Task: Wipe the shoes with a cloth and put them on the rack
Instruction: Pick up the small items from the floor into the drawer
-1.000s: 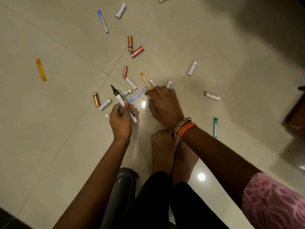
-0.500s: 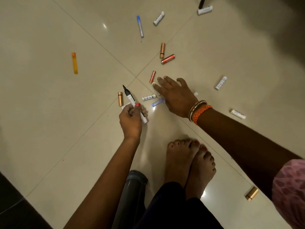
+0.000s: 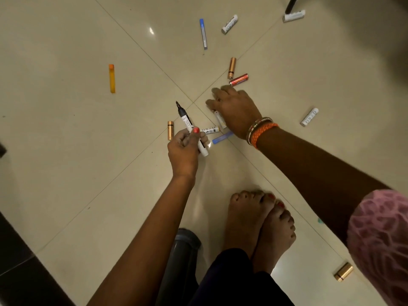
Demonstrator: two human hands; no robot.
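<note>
We hold a black-tipped marker in our left hand, the fingers curled round its white barrel, tip pointing up and away. Our right hand lies palm down on the floor over a white marker; whether its fingers pinch the marker, we cannot tell. Around them lie a red battery, copper batteries and an orange marker. We see no shoes, cloth or rack here.

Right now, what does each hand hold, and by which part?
Left hand grips an uncapped black marker by its lower barrel. Right hand rests over floor items; any hold cannot be told.
</note>
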